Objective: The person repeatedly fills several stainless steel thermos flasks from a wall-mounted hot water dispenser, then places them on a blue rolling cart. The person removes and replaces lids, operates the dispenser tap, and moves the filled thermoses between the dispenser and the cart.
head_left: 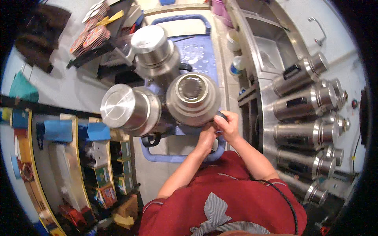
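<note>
A steel vacuum jug (193, 98) stands before me without a cup-like cap, its round top showing. My right hand (230, 125) grips its black handle, thumb on top. Close against that handle and the right hand is my left hand (208, 137); its fingers are partly hidden, so its hold is unclear. Left of the jug stands a second steel jug (130, 110) with a broad cap and a black handle towards me. A third capped jug (153, 50) is farther back. These jugs are over a blue platform trolley (196, 53), whose deck looks wet.
Several steel jugs (304, 135) line the metal counter (267, 118) at right, beyond which lies a sink (267, 53). Plastic tubs (237, 65) sit below the counter. Stacked patterned dishes (96, 37) rest on a dark shelf at left, above a compartmented shelf unit (79, 165).
</note>
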Motion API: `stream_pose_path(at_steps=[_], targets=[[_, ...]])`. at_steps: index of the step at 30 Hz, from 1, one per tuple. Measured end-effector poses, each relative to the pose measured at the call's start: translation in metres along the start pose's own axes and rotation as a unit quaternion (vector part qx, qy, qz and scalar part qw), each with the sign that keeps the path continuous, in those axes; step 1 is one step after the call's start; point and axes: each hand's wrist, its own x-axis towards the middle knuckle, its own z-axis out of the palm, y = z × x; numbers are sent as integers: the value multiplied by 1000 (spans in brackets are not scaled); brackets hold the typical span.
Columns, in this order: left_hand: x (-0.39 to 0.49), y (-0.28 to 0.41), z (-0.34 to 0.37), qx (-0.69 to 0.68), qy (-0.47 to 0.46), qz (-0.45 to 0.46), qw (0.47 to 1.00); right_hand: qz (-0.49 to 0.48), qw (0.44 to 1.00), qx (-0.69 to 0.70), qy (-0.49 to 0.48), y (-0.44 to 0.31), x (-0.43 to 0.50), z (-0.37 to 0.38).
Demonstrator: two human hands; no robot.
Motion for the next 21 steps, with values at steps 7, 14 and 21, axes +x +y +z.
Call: stream_pose_path(at_steps=[7,14,21], targets=[[-31,1,-27,520,-153,102,834,-132,958,-222,127,-1,-30,-8],[-70,-36,-17,804,-79,253,532,-87,846,-451,270,28,-171,-46],[-70,-38,-34,796,-87,336,497,163,599,-672,404,32,-332,-111]])
